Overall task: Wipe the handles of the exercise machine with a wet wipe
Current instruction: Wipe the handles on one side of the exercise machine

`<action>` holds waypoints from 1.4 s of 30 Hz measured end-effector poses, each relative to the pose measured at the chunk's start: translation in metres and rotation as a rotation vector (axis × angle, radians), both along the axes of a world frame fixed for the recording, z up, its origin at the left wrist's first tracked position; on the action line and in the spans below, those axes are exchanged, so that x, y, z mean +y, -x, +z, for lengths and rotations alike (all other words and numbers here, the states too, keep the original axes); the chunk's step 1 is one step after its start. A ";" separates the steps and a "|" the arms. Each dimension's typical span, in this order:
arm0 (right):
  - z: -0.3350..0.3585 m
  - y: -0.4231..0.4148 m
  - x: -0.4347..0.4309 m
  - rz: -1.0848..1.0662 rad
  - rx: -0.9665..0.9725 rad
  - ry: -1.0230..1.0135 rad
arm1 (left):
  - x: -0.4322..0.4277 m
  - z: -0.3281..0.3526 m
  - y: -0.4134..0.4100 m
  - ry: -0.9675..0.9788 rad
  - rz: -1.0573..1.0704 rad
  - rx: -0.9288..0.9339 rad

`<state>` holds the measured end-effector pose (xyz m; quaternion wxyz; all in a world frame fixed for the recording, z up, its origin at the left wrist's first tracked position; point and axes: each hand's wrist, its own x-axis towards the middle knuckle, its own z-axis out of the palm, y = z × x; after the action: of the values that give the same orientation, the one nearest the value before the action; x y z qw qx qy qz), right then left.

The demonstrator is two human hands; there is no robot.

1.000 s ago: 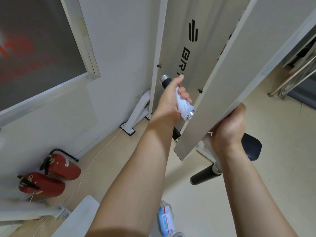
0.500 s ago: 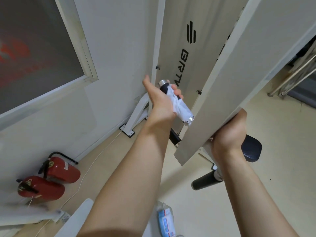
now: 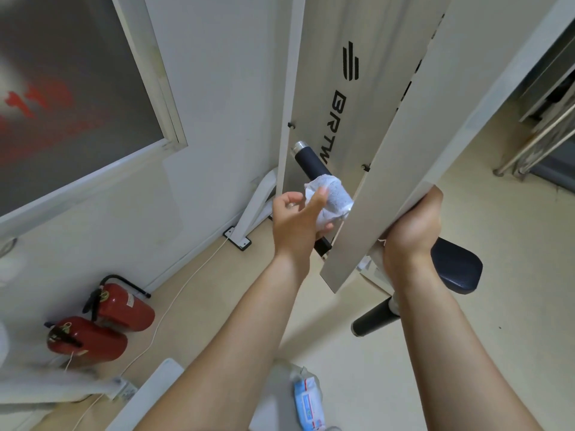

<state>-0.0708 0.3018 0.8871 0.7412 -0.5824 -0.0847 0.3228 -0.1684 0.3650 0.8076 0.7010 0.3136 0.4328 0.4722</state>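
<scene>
A black handle (image 3: pixel 308 161) with a silver end cap sticks out to the left of the white exercise machine arm (image 3: pixel 404 157). A white wet wipe (image 3: pixel 333 197) is wrapped around the handle's inner end, close to the arm. My left hand (image 3: pixel 295 219) holds the wipe from below and the left, thumb on it, the other fingers loosely curled. My right hand (image 3: pixel 410 231) grips the lower edge of the machine arm. A second black handle (image 3: pixel 373 318) shows lower down on the right.
A dark padded seat (image 3: pixel 457 269) sits behind my right wrist. Two red fire extinguishers (image 3: pixel 102 325) lie on the floor at the left by the wall. A pack of wet wipes (image 3: pixel 308 405) rests at the bottom centre. A white cord (image 3: pixel 174 300) runs along the floor.
My left hand slid the wipe down the handle from its outer end toward the machine arm, baring the black grip and silver cap. The right hand kept its hold.
</scene>
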 end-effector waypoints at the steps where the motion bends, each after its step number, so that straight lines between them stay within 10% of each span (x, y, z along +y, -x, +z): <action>1: 0.000 0.000 -0.001 0.010 -0.001 -0.001 | -0.002 -0.003 0.005 0.026 0.012 -0.003; 21: -0.007 -0.001 -0.001 0.032 -0.069 -0.006 | 0.005 0.012 0.041 -0.307 0.360 0.320; 28: -0.003 0.000 -0.003 0.022 -0.087 -0.072 | 0.034 -0.013 0.078 0.024 0.421 0.203; 35: -0.034 0.029 -0.045 -0.346 -0.970 -0.088 | 0.028 -0.035 0.087 0.160 0.237 0.319; 38: -0.071 0.077 -0.067 0.035 -1.061 -0.075 | 0.020 -0.023 0.088 0.097 0.140 0.340; 42: -0.105 0.106 -0.041 0.431 -0.565 0.286 | 0.015 -0.005 0.101 -0.217 -0.291 0.565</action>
<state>-0.1772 0.2610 0.7823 0.5150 -0.7148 -0.3602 0.3068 -0.2695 0.3801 0.8028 0.5757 0.5635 0.5079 0.3051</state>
